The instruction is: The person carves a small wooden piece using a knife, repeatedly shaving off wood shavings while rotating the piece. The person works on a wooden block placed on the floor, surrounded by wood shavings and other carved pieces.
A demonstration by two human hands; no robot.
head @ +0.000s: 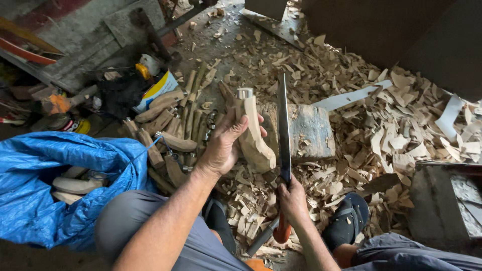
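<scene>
Clamping carved handle (253,135), left hand (223,145); right hand (292,200) grip closed round saw (283,130); shavings (391,140) crowd block (311,131) edges.

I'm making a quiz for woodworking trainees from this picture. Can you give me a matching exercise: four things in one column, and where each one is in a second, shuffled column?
Things:
1. carved wooden piece
2. long blade
3. blue tarp
4. wood chips

Places:
A. spread over the floor
B. held in the right hand
C. bunched at the person's left
D. held in the left hand, on the wooden block

Pairs: 1-D, 2-B, 3-C, 4-A
</scene>
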